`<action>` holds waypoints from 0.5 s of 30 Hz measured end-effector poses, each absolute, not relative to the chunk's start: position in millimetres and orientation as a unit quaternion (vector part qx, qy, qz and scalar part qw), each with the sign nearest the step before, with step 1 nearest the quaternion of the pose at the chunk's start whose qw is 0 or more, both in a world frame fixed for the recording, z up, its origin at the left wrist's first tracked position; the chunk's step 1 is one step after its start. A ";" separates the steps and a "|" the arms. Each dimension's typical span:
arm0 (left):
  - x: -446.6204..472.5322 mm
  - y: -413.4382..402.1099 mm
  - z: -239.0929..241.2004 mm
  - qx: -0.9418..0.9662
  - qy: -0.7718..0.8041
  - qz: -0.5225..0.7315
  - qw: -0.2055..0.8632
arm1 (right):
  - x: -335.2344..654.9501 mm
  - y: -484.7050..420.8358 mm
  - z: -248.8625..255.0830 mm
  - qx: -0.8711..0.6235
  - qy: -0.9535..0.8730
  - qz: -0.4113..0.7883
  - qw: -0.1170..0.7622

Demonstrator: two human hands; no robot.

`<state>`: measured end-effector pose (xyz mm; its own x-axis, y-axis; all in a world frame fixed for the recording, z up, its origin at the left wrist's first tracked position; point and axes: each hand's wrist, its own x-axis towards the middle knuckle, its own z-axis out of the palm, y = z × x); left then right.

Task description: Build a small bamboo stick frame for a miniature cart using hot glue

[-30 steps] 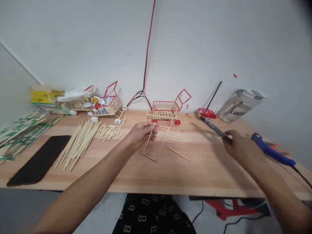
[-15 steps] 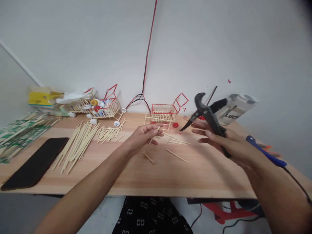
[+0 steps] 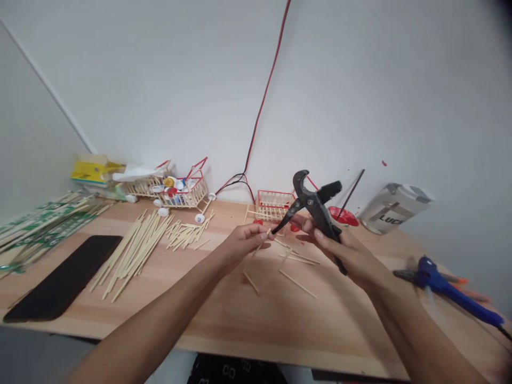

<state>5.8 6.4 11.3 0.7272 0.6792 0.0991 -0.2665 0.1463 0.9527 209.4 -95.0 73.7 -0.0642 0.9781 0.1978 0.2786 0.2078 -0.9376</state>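
My left hand [image 3: 250, 242] pinches the end of a thin wooden stick [image 3: 255, 257]. This stick slants down to a short piece [image 3: 251, 280] that meets it at an angle. My right hand [image 3: 334, 237] is wrapped around a black plier-like cutter [image 3: 318, 210] with a hooked jaw. The tool's narrow tip comes up to the stick's upper end at my left fingertips; whether they touch I cannot tell. Beneath and beside the hands lie several loose sticks [image 3: 298, 284]. Behind them stands a small stick-built cart [image 3: 276, 198] with red edging, partly hidden by the tool.
Left are long sticks [image 3: 130, 253], short sticks [image 3: 188, 232], a black phone-like slab [image 3: 66, 277] and green-printed packets [image 3: 44, 218]. Two more carts, one with bottle caps [image 3: 186, 194], stand near the wall. Right are a blue glue gun [image 3: 452, 290], a tin [image 3: 394, 210] and a red paint puddle [image 3: 344, 215].
My right hand has brought the black cutter left, its tip now at my left fingertips. My left hand keeps its pinch on the stick. The camera view has shifted.
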 end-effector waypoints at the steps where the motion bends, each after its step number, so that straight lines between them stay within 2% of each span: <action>1: 5.2 7.8 9.8 0.564 0.190 0.324 0.736 | 208.0 -92.9 70.6 -0.499 -0.612 0.386 0.477; 6: 1.7 10.3 7.0 0.548 0.195 0.329 0.744 | 202.7 -83.5 55.4 -0.480 -0.562 0.429 0.519; 15: 5.5 2.7 10.0 0.527 0.223 0.299 0.764 | 195.1 -60.9 46.3 -0.448 -0.579 0.478 0.486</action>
<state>5.5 2.7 10.0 0.7219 0.6915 -0.0256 -0.2214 0.2659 0.9382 195.1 -60.9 46.3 -0.1268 0.9829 0.1335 0.0539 0.1412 -0.9885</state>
